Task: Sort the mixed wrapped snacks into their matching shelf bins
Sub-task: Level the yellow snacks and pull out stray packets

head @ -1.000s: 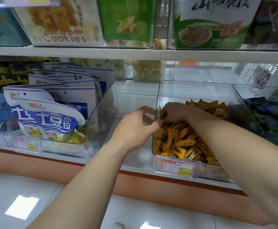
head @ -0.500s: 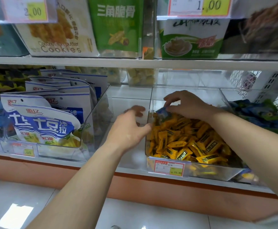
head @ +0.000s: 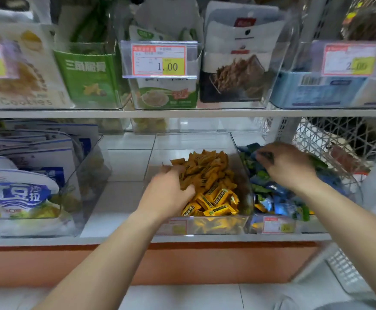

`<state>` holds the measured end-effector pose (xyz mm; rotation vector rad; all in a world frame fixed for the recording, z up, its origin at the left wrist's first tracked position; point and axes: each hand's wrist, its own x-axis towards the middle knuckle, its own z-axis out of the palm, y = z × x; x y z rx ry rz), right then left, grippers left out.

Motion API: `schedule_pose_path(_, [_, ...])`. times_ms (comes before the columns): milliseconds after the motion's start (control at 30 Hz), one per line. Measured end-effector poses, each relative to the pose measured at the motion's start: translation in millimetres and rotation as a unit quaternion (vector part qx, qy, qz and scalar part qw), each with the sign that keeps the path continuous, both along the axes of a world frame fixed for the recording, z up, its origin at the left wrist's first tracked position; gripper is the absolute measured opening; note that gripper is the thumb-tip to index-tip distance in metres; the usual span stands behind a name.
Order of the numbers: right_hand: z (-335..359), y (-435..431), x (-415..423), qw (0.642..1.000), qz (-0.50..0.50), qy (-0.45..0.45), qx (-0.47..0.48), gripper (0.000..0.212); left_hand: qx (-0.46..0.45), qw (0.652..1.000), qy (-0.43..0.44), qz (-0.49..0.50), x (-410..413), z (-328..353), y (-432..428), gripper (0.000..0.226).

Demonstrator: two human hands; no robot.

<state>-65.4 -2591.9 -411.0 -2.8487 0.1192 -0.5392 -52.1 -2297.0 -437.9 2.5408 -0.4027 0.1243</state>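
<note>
Our left hand (head: 167, 193) reaches over the front edge of the middle bin (head: 193, 139), close to its left wall, fingers and thumb curled round a clump of yellow snacks (head: 214, 175). Our right hand (head: 290, 168) rests fingers-down on the blue and green snacks (head: 276, 198) next door; we cannot tell whether it grips one. White shelf (head: 124, 175) shows to the left.

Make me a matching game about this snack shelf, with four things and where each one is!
Things:
1. left hand
2. right hand
3. 1.00 price tag
4. white-and-blue bags

Places:
A. on a bin on the upper shelf
B. among the yellow snacks
C. far left of the lower shelf
D. on the blue and green snacks

Pairs: 1-B, 2-D, 3-A, 4-C
</note>
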Motion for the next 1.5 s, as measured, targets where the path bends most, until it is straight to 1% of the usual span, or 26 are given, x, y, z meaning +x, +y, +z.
schedule_pose_path(33, [-0.4, -0.3, -2.2, 0.999, -0.009, 0.042, -0.003, 0.031, 0.042, 0.999, 0.032, 0.008, 2.8, -6.9, -5.4, 0.056])
schedule_pose_path(67, [0.3, 1.7, -4.2, 0.998, -0.017, 0.055, -0.016, 0.037, 0.086, 0.994, 0.064, 0.018, 6.0, -13.6, -8.2, 0.063])
schedule_pose_path(133, [5.9, 12.2, -9.4, 0.998, -0.027, 0.015, -0.057, 0.037, 0.14, 0.981, 0.13, 0.029, 12.4, -24.4, -10.2, 0.09])
schedule_pose_path(200, [12.0, 27.4, -13.2, 0.998, 0.016, -0.024, -0.057, 0.035, 0.163, 0.969, 0.185, 0.012, 18.3, -30.3, -11.6, 0.119])
schedule_pose_path(233, [14.1, 37.8, -15.9, 0.997, 0.056, -0.026, -0.041, 0.035, 0.175, 0.964, 0.201, -0.003, 20.6, -32.1, -13.0, 0.126])
schedule_pose_path(267, [14.2, 48.7, -18.0, 0.995, 0.1, -0.015, -0.025, 0.035, 0.18, 0.962, 0.206, -0.016, 23.6, -33.8, -14.0, 0.127])
schedule_pose_path(300, [12.3, 59.3, -19.2, 0.99, 0.141, 0.003, -0.016, 0.035, 0.179, 0.964, 0.196, -0.025, 27.8, -35.4, -14.6, 0.121])
schedule_pose_path(400, [-1.4, 85.8, -15.9, 0.971, 0.224, 0.082, 0.023, 0.032, 0.184, 0.975, 0.119, -0.029, 42.5, -37.2, -14.0, 0.09])
schedule_pose_path(467, [-12.4, 98.1, -8.6, 0.955, 0.249, 0.154, 0.047, 0.023, 0.196, 0.977, 0.084, -0.018, 50.9, -34.7, -14.7, 0.071])
schedule_pose_path(533, [-22.9, 107.8, 2.1, 0.932, 0.261, 0.249, 0.039, 0.022, 0.21, 0.977, 0.041, -0.005, 55.7, -26.1, -17.7, 0.055])
schedule_pose_path(633, [-32.9, 118.0, 23.7, 0.9, 0.277, 0.336, -0.011, 0.037, 0.204, 0.976, -0.077, 0.013, 52.0, -2.3, -13.0, 0.051])
schedule_pose_path(700, [-39.4, 125.2, 40.4, 0.889, 0.285, 0.357, -0.021, 0.048, 0.146, 0.978, -0.148, 0.019, 43.6, 10.3, 1.4, 0.051])
schedule_pose_path(733, [-43.4, 129.9, 48.4, 0.885, 0.287, 0.364, -0.046, 0.055, 0.113, 0.979, -0.166, 0.022, 38.9, 13.1, 11.2, 0.049])
schedule_pose_path(800, [-50.2, 141.1, 62.9, 0.877, 0.271, 0.369, -0.146, 0.068, 0.077, 0.985, -0.154, 0.031, 31.4, 13.3, 32.7, 0.054])
schedule_pose_path(867, [-53.8, 151.3, 76.8, 0.872, 0.255, 0.345, -0.238, 0.084, 0.056, 0.991, -0.105, 0.06, 28.6, 10.6, 53.6, 0.07])
schedule_pose_path(933, [-50.5, 157.1, 90.8, 0.882, 0.249, 0.307, -0.257, 0.092, 0.024, 0.995, -0.045, 0.086, 28.0, 8.5, 70.9, 0.084])
schedule_pose_path(1000, [-42.0, 156.4, 101.6, 0.907, 0.232, 0.263, -0.233, 0.081, 0.011, 0.997, 0.021, 0.075, 25.6, 3.5, 81.1, 0.088])
schedule_pose_path(1100, [-30.9, 146.7, 108.0, 0.946, 0.189, 0.168, -0.2, 0.052, 0.041, 0.996, 0.074, 0.02, 20.1, -3.5, 84.5, 0.078])
schedule_pose_path(1167, [-25.8, 142.2, 103.1, 0.966, 0.201, 0.126, -0.1, 0.038, 0.033, 0.996, 0.083, 0.001, 20.0, -4.7, 86.3, 0.073])
schedule_pose_path(1200, [-24.9, 142.2, 98.8, 0.965, 0.227, 0.124, -0.039, 0.03, 0.026, 0.996, 0.083, -0.005, 20.8, -4.4, 87.4, 0.071])
schedule_pose_path(1233, [-25.2, 144.9, 92.9, 0.953, 0.267, 0.144, 0.003, 0.024, 0.021, 0.996, 0.083, -0.008, 21.2, -4.2, 88.5, 0.07])
schedule_pose_path(1267, [-27.6, 150.2, 86.8, 0.93, 0.317, 0.183, 0.019, 0.025, 0.016, 0.996, 0.082, -0.011, 21.8, -4.0, 89.3, 0.069])
schedule_pose_path(1300, [-33.2, 157.0, 81.4, 0.903, 0.366, 0.226, 0.01, 0.03, 0.01, 0.997, 0.081, -0.014, 22.1, -4.2, 89.6, 0.068])
schedule_pose_path(1367, [-50.6, 171.8, 76.4, 0.86, 0.416, 0.286, -0.066, 0.042, 0.002, 0.997, 0.079, -0.017, 22.4, -5.4, 89.4, 0.068])
schedule_pose_path(1433, [-67.0, 181.8, 80.6, 0.856, 0.399, 0.301, -0.136, 0.049, 0.003, 0.997, 0.073, -0.019, 22.8, -6.7, 89.0, 0.066])
schedule_pose_path(1500, [-75.2, 186.0, 87.0, 0.87, 0.376, 0.276, -0.159, 0.053, -0.001, 0.997, 0.073, -0.022, 22.1, -7.2, 89.1, 0.062])
